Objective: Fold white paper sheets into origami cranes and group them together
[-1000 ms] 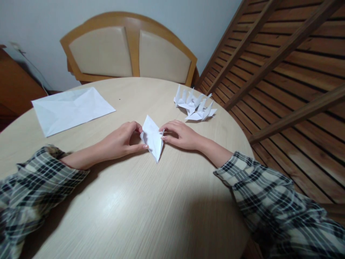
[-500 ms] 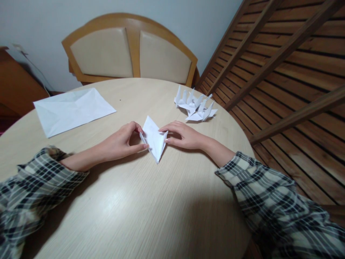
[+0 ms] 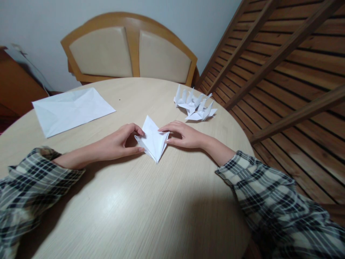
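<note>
A folded white origami paper lies on the table between my hands, one point away from me and one toward me. Its two side flaps stand slightly raised and spread. My left hand grips the left flap, index finger above and thumb at the lower left edge. On the other side, my right hand has its fingertips on the right flap, with the thumb at the outer edge and the index finger on top. Both hands are closed on the paper.
Several folded white paper cranes stand together at the table's far right. White creased sheets lie at the far left. Beyond the round wooden table is a padded chair; a slatted wooden partition rises on the right.
My left hand has shifted slightly left, drawing the left flap outward, so the folded paper is wider. My right hand has barely moved.
</note>
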The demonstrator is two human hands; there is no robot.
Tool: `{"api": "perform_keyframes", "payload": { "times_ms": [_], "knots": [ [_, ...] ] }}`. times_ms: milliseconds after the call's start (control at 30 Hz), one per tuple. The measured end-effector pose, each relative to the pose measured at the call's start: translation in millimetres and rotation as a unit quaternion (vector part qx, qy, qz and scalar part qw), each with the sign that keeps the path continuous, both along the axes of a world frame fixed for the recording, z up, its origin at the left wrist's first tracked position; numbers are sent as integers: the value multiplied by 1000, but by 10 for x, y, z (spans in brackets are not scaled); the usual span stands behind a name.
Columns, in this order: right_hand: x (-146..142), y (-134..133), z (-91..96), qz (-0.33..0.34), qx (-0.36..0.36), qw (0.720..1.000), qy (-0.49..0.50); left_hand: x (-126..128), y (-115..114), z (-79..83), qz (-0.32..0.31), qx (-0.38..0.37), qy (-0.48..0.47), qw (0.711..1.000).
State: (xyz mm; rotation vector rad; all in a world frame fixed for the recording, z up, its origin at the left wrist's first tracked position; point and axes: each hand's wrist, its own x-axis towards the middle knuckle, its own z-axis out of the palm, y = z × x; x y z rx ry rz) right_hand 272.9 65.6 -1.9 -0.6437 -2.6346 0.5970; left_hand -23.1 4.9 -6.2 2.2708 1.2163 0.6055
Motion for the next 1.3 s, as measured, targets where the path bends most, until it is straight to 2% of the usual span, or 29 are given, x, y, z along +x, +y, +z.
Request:
{"api": "perform_keyframes", "payload": {
  "times_ms": [100,200,600,967,1133,1300],
  "knots": [
    [10,-6,6,6,3,1000,-2,-19,-6,30,-23,-36,28,999],
    [11,-3,-3,13,12,1000,-5,-20,-1,47,-28,-27,39,998],
    [-47,1,-22,2,48,999,-15,41,22,15,-48,106,95,989],
    [-207,-17,-90,-74,71,995,-19,81,57,-33,-19,161,112,980],
    [-282,-34,-105,-114,68,991,-5,110,87,-10,9,149,95,984],
    [-351,-66,-93,-151,48,987,35,165,114,60,73,99,90,988]
  ]
}}
